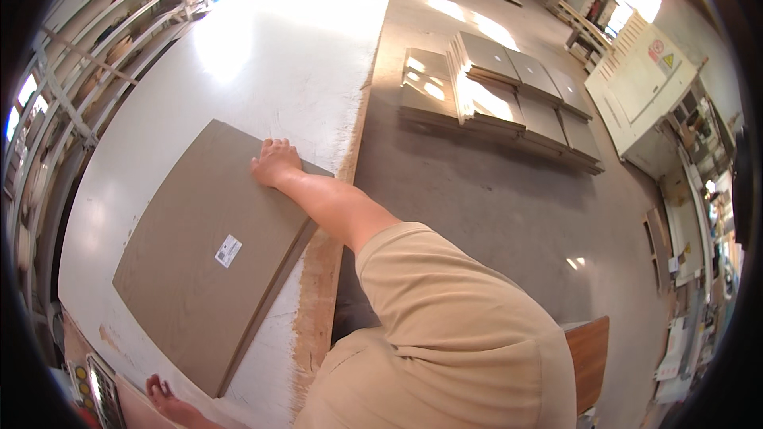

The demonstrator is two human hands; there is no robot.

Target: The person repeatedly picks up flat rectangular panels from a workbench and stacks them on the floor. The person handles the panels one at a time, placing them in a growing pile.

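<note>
Grey-brown fibreboard makes up the panel (203, 258) that lies flat on the white worktable (262, 56), skewed so that its corners point toward the table's edges. It sits in the near half of the table, its right-hand edge running close along the table's raw wooden right edge, and a second board of the same colour shows just under that edge. A small white label (228, 251) is stuck near the middle of the panel.

The right hand (275, 162) rests palm down on the panel's far corner, fingers spread and flat on the board, gripping nothing; the bare forearm runs back from it to a tan sleeve. The left hand (163, 394) shows at the near edge of the table, close to the panel's near corner, fingers loosely spread and apart from the board; whether it presses on the table cannot be told.

On the concrete floor to the right of the table lie stacks of similar boards (509, 95) in low rows, well apart from the table. A cream metal cabinet (644, 79) stands beyond them, and metal racking (71, 71) runs along the table's left side.
</note>
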